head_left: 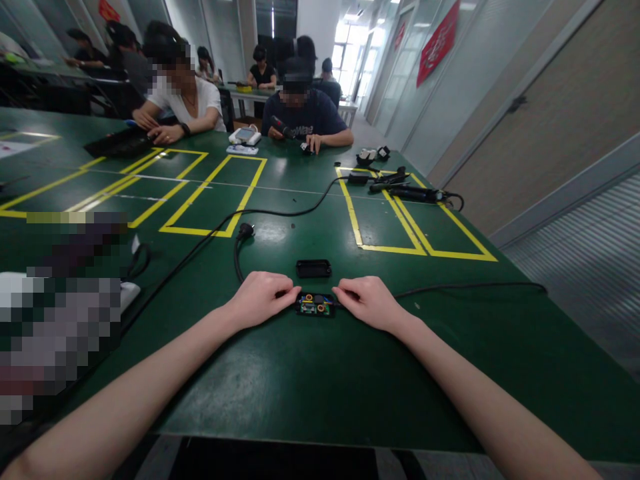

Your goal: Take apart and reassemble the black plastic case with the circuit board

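Observation:
An open black plastic case (316, 313) lies on the table in front of me, with a green circuit board (309, 307) and copper-coloured ring coils inside. My left hand (263, 297) is closed at its left end, where a power cord with a black plug (245, 231) runs in under the fingers. At the right end, my right hand (369, 302) is pinched where a black cable (470, 287) enters. Both grips are partly hidden by the fingers. Just beyond the case sits its separate black cover (313, 269), hollow side up.
Yellow tape rectangles (213, 233) mark the green table (310, 400). A long black cord (255, 211) crosses on the left towards a black cable bundle (405, 190). Two people work across the table, one beside a white device (245, 135). Blurred items lie at left.

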{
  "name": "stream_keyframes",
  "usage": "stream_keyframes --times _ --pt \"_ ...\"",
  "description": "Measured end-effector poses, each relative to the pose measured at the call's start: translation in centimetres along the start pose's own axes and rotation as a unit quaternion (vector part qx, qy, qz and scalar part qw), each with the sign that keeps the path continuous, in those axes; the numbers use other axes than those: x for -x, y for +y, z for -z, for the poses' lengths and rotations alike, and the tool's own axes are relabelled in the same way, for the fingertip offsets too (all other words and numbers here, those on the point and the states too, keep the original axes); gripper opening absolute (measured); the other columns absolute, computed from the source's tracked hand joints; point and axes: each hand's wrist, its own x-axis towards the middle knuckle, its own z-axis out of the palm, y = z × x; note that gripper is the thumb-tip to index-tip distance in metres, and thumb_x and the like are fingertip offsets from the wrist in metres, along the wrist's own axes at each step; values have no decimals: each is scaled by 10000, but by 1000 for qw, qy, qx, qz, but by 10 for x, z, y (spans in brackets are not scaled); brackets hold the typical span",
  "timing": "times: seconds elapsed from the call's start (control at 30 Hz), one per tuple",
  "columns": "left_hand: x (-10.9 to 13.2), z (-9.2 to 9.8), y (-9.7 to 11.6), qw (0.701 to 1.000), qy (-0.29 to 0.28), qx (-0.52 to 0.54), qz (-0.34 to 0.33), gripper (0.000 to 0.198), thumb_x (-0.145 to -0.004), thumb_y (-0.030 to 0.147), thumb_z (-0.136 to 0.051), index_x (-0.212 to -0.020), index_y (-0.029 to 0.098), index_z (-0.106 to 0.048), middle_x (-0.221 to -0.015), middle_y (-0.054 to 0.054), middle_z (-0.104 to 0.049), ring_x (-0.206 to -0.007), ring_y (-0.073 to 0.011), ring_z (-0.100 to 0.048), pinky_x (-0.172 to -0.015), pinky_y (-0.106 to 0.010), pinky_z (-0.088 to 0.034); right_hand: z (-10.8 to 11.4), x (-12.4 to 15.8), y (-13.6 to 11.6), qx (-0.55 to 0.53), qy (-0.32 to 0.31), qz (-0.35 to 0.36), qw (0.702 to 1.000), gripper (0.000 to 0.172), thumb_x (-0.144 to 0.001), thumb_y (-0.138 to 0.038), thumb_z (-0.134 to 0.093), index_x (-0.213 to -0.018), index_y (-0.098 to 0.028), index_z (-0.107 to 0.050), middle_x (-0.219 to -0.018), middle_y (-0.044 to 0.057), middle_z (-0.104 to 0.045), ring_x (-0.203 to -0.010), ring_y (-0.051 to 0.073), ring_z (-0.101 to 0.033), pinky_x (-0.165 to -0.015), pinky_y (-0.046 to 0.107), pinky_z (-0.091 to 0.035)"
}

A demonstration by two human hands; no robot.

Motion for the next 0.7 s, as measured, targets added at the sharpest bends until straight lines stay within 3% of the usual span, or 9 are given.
stream_keyframes --times 0.33,0.7 --pt "-1 -4 -2 1000 -10 -11 7 486 -1054 364 -461 -614 168 -525 -569 23 -489 -521 -108 -449 -561 -236 -274 2 -1 -1 45 -43 25 998 370 -1032 -301 -494 -726 -189 -669 -627 32 -673 -560 143 -593 -596 253 -335" --pt "-1 -4 -2 999 -15 -42 7 497 -1073 379 -442 -644 170 -580 -599 5 -553 -557 -127 -515 -573 -246 -312 0 -2 1 47 -20 18 999 336 -1020 -296 -512 -747 -187 -674 -635 22 -673 -562 139 -601 -588 249 -342"
